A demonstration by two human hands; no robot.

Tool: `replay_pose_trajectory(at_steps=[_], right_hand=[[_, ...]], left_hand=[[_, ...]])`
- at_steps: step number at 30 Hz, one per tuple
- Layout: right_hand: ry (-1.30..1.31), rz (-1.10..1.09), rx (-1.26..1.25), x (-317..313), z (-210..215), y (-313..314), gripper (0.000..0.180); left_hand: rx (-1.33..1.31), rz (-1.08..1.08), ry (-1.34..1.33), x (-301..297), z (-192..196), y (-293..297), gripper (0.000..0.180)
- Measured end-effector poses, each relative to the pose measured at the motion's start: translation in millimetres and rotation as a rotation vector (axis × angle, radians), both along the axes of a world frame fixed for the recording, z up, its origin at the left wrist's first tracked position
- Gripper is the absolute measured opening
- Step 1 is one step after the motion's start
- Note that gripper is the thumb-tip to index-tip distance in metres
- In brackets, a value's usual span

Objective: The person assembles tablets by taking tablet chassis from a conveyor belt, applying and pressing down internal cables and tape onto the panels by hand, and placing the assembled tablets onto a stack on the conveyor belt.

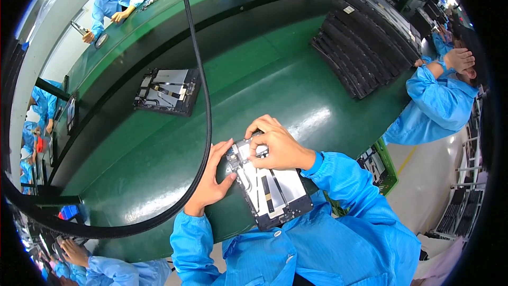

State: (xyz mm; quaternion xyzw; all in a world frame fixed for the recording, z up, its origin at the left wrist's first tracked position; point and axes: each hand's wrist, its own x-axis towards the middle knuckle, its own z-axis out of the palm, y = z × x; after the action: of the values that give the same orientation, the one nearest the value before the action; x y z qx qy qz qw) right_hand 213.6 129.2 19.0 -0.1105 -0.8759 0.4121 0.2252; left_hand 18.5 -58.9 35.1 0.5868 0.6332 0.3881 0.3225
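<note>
An opened tablet [286,186] with bare inner parts lies tilted at the table's near edge, close to my body. Silver plates, dark ribbon cables and a black border show on it. My left hand [212,180] grips its left edge near the far corner, thumb on the near side and fingers further up. Over the tablet's far end, my right hand [279,145] is closed, with thumb and forefinger curled together against the inner parts. Whatever lies between those fingertips is too small or hidden to make out.
A second opened tablet [168,91] rests on the green table [254,69]. Tall stacked black trays [365,47] stand at the far right. A thick black cable [203,74] loops across the left. A green crate [390,172] sits below, right. Co-workers in blue [442,100] are around.
</note>
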Motion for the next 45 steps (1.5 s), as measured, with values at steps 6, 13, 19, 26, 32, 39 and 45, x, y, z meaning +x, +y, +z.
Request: replay_pose_trajectory(at_steps=[6, 13, 19, 26, 32, 39, 45], right_hand=[[0.002, -0.001, 0.005, -0.3, 0.2, -0.8, 0.016], [-0.036, 0.024, 0.020, 2.6, 7.5, -0.1, 0.012], [-0.079, 0.122, 0.051, 5.0, 7.8, 3.0, 0.012], [-0.074, 0.138, 0.056, 6.9, 7.8, 4.2, 0.011], [-0.034, 0.093, 0.049, 4.0, 2.0, 2.6, 0.015], [0.013, 0.011, -0.020, 1.6, -1.9, 0.0, 0.015], [0.004, 0.012, 0.013, 2.7, -0.5, 1.6, 0.015]], left_hand=[[-0.016, -0.036, -0.001, -0.5, 5.8, 5.0, 0.090], [-0.031, -0.001, 0.025, 8.8, 6.3, 7.6, 0.085], [0.020, 0.035, 0.147, 13.3, -5.0, 7.6, 0.082], [0.025, 0.100, 0.041, 17.3, -3.8, 8.7, 0.086], [0.025, 0.103, -0.002, 12.1, -5.5, 8.8, 0.087], [0.017, 0.089, -0.043, 7.0, -11.3, 8.0, 0.093], [-0.006, 0.029, -0.086, -1.2, -9.5, 6.9, 0.095]])
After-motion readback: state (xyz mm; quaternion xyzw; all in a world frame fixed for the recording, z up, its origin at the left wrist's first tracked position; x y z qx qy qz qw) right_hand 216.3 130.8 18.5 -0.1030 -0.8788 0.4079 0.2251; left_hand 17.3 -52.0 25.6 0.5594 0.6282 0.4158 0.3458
